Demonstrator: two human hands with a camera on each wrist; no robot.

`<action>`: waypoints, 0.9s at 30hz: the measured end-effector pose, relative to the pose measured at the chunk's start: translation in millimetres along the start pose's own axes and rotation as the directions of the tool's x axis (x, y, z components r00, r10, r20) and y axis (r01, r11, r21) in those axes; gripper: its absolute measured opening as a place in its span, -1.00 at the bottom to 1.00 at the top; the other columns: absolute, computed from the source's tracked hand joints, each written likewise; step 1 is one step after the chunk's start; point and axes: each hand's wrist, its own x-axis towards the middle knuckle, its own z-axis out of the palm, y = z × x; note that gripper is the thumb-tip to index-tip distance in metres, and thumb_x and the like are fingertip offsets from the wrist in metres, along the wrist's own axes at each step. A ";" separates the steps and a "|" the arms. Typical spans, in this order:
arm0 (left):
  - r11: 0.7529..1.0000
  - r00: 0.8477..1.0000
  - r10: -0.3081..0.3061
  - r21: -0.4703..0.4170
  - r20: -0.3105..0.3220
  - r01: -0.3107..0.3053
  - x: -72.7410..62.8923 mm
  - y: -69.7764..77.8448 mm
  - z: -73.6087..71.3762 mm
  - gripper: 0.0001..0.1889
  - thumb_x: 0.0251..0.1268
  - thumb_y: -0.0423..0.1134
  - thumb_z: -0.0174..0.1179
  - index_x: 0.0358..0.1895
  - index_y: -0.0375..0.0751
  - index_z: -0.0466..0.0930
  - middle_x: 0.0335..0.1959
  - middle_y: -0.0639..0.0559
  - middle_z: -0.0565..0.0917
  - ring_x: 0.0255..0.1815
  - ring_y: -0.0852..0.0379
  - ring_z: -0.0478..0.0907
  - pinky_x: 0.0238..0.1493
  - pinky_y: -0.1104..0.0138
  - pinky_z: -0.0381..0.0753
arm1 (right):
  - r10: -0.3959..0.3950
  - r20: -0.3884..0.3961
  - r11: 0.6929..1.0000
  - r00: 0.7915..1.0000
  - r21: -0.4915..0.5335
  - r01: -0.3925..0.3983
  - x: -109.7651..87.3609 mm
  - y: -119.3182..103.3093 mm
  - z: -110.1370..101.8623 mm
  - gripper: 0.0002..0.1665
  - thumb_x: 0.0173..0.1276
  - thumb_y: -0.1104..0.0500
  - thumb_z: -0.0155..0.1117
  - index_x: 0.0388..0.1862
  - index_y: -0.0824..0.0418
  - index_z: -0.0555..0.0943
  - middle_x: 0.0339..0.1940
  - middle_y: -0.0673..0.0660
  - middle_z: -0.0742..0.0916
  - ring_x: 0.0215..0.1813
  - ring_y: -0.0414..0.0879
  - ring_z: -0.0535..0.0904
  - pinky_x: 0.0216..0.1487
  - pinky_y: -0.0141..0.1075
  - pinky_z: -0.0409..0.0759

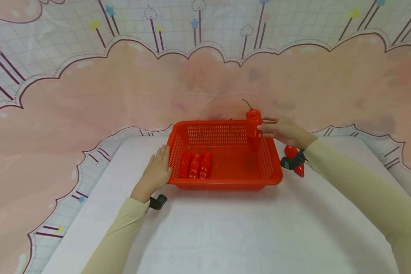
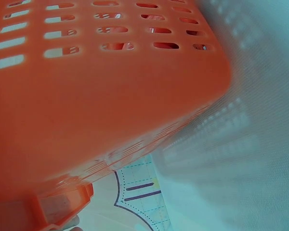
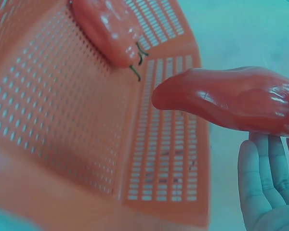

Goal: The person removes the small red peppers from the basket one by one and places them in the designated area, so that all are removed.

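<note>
A red pepper with a long green stem is held upright by my right hand over the back right part of a red plastic basket. In the right wrist view the held pepper points its tip toward the basket, with the fingers beneath it; the thumb is hidden. My left hand rests with fairly straight fingers against the basket's left rim. Three red peppers lie side by side in the basket's left part. The left wrist view shows mostly the basket's outer wall.
Another red pepper lies on the white table right of the basket, partly covered by the right wrist's camera. Behind the table hangs a patterned pink and white cloth.
</note>
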 end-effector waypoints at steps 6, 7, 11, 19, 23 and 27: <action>1.000 1.000 0.004 -0.006 -0.002 -0.004 0.0 -0.9 0.7 -0.28 0.28 -0.30 -0.11 0.44 -0.51 -0.17 0.49 -0.39 -0.08 0.51 -0.28 -0.10 0.48 -0.13 -0.12 | -0.026 -0.028 1.000 0.999 -0.009 0.026 -8.6 7.1 -17.1 -0.29 0.32 0.01 0.19 0.37 0.19 0.20 -0.05 -0.20 0.61 -0.01 -0.28 0.58 0.18 -0.35 0.53; 1.000 1.000 0.004 -0.008 -0.001 -0.004 0.0 -0.9 0.7 -0.28 0.28 -0.30 -0.11 0.44 -0.51 -0.17 0.49 -0.39 -0.08 0.51 -0.28 -0.10 0.48 -0.13 -0.13 | -0.030 -0.028 0.999 0.999 -0.011 0.030 -10.1 8.4 -20.0 -0.30 0.32 0.02 0.19 0.37 0.18 0.21 -0.06 -0.22 0.62 -0.01 -0.29 0.59 0.14 -0.38 0.55; 1.000 1.000 -0.003 -0.011 0.011 0.003 0.2 -0.6 0.5 -0.27 0.29 -0.29 -0.10 0.45 -0.49 -0.19 0.50 -0.38 -0.09 0.52 -0.28 -0.12 0.48 -0.12 -0.14 | -0.043 -0.025 0.999 0.999 -0.023 0.042 -16.0 14.2 -31.5 -0.34 0.35 0.04 0.16 0.36 0.17 0.21 -0.07 -0.24 0.63 -0.01 -0.29 0.59 0.05 -0.45 0.59; 1.000 1.000 -0.005 0.004 0.011 0.005 1.8 -0.6 0.5 -0.27 0.29 -0.28 -0.09 0.45 -0.50 -0.18 0.49 -0.37 -0.07 0.52 -0.27 -0.10 0.48 -0.12 -0.13 | -0.038 -0.044 0.993 0.998 -0.118 0.032 -29.7 26.9 -52.6 -0.28 0.36 0.01 0.12 0.42 0.16 0.13 -0.03 -0.28 0.58 0.03 -0.32 0.55 0.10 -0.41 0.57; 1.000 1.000 -0.009 -0.002 0.012 0.009 1.2 -0.6 0.4 -0.26 0.29 -0.27 -0.08 0.45 -0.50 -0.18 0.49 -0.37 -0.06 0.52 -0.27 -0.10 0.48 -0.12 -0.13 | -0.027 -0.046 0.988 0.999 -0.151 0.020 -36.7 32.8 -62.3 -0.23 0.38 -0.01 0.10 0.45 0.19 0.07 0.02 -0.26 0.53 0.06 -0.32 0.50 0.09 -0.44 0.56; 1.000 1.000 -0.016 -0.008 0.019 0.016 1.2 -0.4 0.7 -0.26 0.29 -0.27 -0.08 0.45 -0.49 -0.18 0.50 -0.36 -0.08 0.52 -0.26 -0.12 0.48 -0.12 -0.15 | -0.014 -0.050 0.987 0.999 -0.159 0.005 -44.6 38.5 -70.9 -0.20 0.39 -0.01 0.08 0.47 0.24 0.03 0.03 -0.25 0.50 0.05 -0.34 0.48 0.05 -0.48 0.56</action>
